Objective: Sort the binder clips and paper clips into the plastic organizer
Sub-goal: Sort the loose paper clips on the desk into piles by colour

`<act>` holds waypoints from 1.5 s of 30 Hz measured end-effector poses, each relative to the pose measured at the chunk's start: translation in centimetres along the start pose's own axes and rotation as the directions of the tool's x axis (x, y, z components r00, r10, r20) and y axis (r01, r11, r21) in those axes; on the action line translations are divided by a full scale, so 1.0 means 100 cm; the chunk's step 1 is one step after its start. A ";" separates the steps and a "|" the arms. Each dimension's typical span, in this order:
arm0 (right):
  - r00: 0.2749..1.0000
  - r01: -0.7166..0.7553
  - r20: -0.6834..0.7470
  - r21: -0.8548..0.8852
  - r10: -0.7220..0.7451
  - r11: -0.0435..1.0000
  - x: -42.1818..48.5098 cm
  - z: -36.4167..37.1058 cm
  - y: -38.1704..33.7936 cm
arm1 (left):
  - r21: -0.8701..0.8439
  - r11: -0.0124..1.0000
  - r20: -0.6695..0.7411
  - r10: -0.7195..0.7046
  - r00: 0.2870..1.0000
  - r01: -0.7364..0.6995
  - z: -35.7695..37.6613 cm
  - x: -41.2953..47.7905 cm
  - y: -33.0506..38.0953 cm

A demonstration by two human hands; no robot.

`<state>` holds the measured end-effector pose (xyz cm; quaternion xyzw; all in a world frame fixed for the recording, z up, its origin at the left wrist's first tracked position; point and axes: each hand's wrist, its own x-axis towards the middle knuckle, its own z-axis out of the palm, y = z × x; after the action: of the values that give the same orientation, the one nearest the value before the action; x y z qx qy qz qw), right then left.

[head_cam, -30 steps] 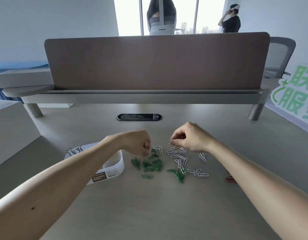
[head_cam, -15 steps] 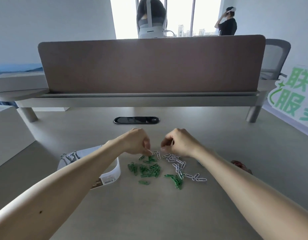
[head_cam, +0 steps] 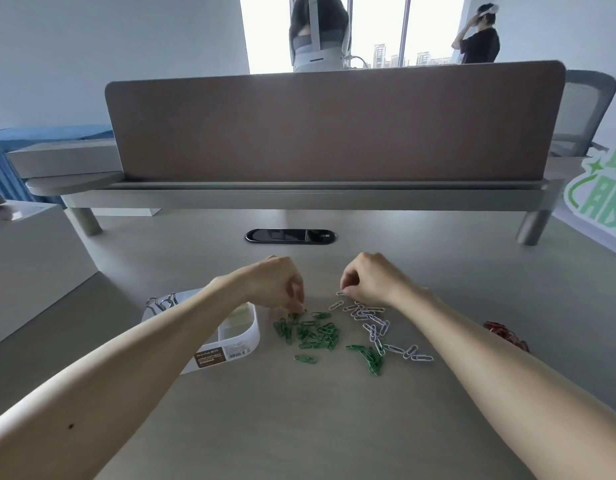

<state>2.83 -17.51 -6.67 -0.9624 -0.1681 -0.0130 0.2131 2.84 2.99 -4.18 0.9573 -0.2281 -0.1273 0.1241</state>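
Observation:
Green paper clips lie in a loose heap on the desk, with a smaller green bunch further right. White paper clips are scattered beside them. My left hand pinches a green clip at the heap's far edge. My right hand has its fingertips closed on a white clip at the far end of the white scatter. The clear plastic organizer sits at the left, partly under my left forearm, with metal binder clips at its far corner. Red clips lie at the right.
A brown desk divider on a raised shelf closes off the far side. A black cable grommet sits in the desk beyond my hands. Two persons stand behind the divider near the window. The desk's left edge runs by the organizer.
Both hands have shifted slightly toward the clips; the left hand dropped onto the green heap and the right hand's fingertips came down to the white clips. The camera has tilted a little.

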 end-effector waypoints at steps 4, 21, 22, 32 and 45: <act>0.997 0.051 0.052 0.029 -0.053 0.998 -0.019 -0.013 0.007 | -0.024 0.999 -0.085 0.046 0.995 -0.048 0.011 -0.005 0.014; 0.997 -0.015 0.071 0.054 0.011 0.998 -0.083 -0.028 0.029 | -0.033 0.999 -0.401 0.018 0.916 -0.034 0.084 -0.024 0.094; 0.998 -0.013 0.064 0.057 0.009 0.998 -0.084 -0.029 0.029 | -0.031 0.999 -0.407 0.022 0.913 -0.038 0.083 -0.024 0.095; 0.998 0.041 0.037 0.104 -0.045 0.994 -0.088 -0.032 0.031 | -0.073 0.997 -0.334 0.001 0.943 -0.027 0.070 -0.027 0.087; 0.987 0.104 0.124 0.019 -0.106 0.994 -0.074 -0.013 0.010 | -0.047 0.999 -0.226 -0.012 0.974 0.001 0.055 -0.043 0.058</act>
<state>-3.76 -21.24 -6.60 -0.9498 -0.2315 0.0370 0.2071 -4.86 -0.99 -6.82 0.9631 -0.2063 -0.0233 0.1712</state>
